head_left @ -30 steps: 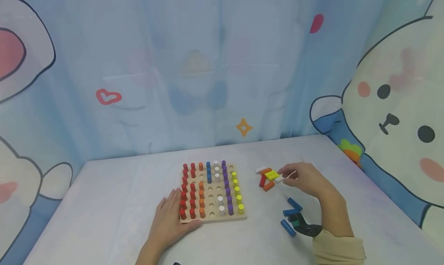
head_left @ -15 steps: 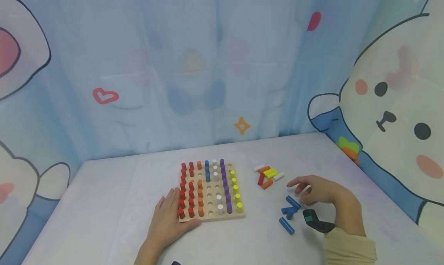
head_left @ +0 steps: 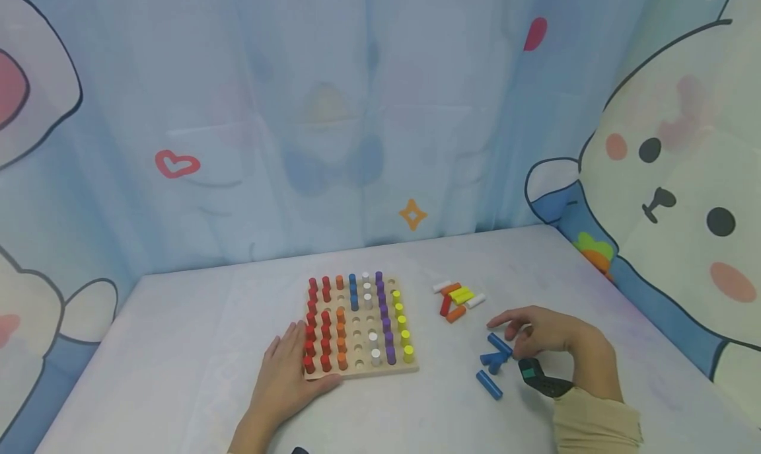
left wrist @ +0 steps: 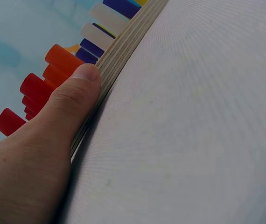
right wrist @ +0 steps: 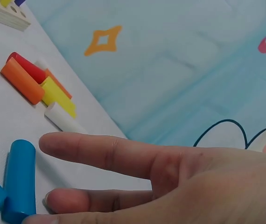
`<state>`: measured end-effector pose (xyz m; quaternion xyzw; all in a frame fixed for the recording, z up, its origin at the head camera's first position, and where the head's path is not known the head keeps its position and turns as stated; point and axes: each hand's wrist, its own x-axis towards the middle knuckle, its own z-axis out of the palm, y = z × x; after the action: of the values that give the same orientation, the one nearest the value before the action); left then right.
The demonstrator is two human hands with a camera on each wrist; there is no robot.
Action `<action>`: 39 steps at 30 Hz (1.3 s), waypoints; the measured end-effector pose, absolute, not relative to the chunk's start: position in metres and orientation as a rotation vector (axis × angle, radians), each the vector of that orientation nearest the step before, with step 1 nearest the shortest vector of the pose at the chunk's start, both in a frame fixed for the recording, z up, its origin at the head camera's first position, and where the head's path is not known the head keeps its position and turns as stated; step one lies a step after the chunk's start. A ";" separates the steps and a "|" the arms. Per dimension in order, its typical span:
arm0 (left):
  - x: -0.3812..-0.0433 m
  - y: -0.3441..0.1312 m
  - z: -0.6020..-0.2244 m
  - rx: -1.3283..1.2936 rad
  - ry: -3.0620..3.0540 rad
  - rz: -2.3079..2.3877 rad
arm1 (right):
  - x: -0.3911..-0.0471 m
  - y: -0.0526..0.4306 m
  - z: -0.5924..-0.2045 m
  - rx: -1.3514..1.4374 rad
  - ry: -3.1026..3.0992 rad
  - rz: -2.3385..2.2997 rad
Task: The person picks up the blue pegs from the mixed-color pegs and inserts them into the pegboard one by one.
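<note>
Right of the wooden pegboard (head_left: 383,369), the right hand (head_left: 545,330), fingers apart, is at the loose blue pegs (head_left: 500,343), thumb contact unclear. They look light, stiff and apt to roll; pinching mid-length should suit. The left hand (head_left: 284,367), fingers straight, rests against the board's near-left corner.

I can't read any words, names or numbers in my three views. The only signs I see are drawn on the blue cloth (head_left: 321,51): a red heart (head_left: 193,165) on the left side, and an orange star (head_left: 404,214) with four points, lower down near the middle. The green patch (head_left: 527,373) on the black thing (head_left: 547,384) at the wrist of the right hand (head_left: 549,328) is too small to read
</note>
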<state>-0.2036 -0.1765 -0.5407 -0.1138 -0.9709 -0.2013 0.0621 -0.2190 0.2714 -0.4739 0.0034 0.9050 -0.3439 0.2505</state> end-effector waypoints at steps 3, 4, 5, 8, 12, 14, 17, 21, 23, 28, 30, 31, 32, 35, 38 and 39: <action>-0.203 -0.177 -0.540 -0.341 -2.936 -0.615 | -0.220 0.269 -0.474 0.020 2.463 -0.932; -0.203 -0.177 -0.540 -0.340 -2.937 -0.617 | -0.220 0.268 -0.473 0.024 2.463 -0.932; -0.203 -0.177 -0.540 -0.338 -2.938 -0.620 | -0.220 0.267 -0.473 0.027 2.462 -0.931; -0.204 -0.177 -0.541 -0.335 -2.943 -0.618 | -0.221 0.265 -0.474 0.037 2.459 -0.928; -0.205 -0.177 -0.542 -0.343 -2.941 -0.608 | -0.222 0.264 -0.474 0.041 2.455 -0.922; -0.205 -0.177 -0.542 -0.350 -2.935 -0.605 | -0.222 0.264 -0.474 0.027 2.454 -0.916; -0.205 -0.177 -0.542 -0.356 -2.929 -0.604 | -0.223 0.264 -0.475 0.012 2.456 -0.910; -0.205 -0.177 -0.542 -0.353 -2.929 -0.612 | -0.225 0.263 -0.476 0.001 2.469 -0.893; -0.205 -0.177 -0.542 -0.349 -2.930 -0.618 | -0.225 0.263 -0.476 -0.013 2.479 -0.880; -0.204 -0.177 -0.543 -0.345 -2.935 -0.618 | -0.225 0.263 -0.476 -0.022 2.489 -0.877; -0.204 -0.177 -0.543 -0.345 -2.936 -0.615 | -0.225 0.263 -0.476 -0.023 2.488 -0.886; -0.204 -0.177 -0.543 -0.345 -2.936 -0.614 | -0.225 0.263 -0.477 -0.016 2.489 -0.884; -0.204 -0.177 -0.543 -0.345 -2.935 -0.615 | -0.225 0.263 -0.477 -0.010 2.489 -0.884; -0.204 -0.176 -0.543 -0.343 -2.936 -0.618 | -0.227 0.264 -0.478 -0.007 2.494 -0.884; -0.205 -0.177 -0.543 -0.339 -2.940 -0.613 | -0.227 0.263 -0.479 -0.005 2.494 -0.903; -0.205 -0.177 -0.543 -0.337 -2.941 -0.612 | -0.227 0.263 -0.479 -0.008 2.495 -0.911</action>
<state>-0.2049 -0.1767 -0.5427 -0.1114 -0.9712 -0.2020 0.0595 -0.2275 0.2634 -0.4792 -0.0030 0.9118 -0.3328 0.2406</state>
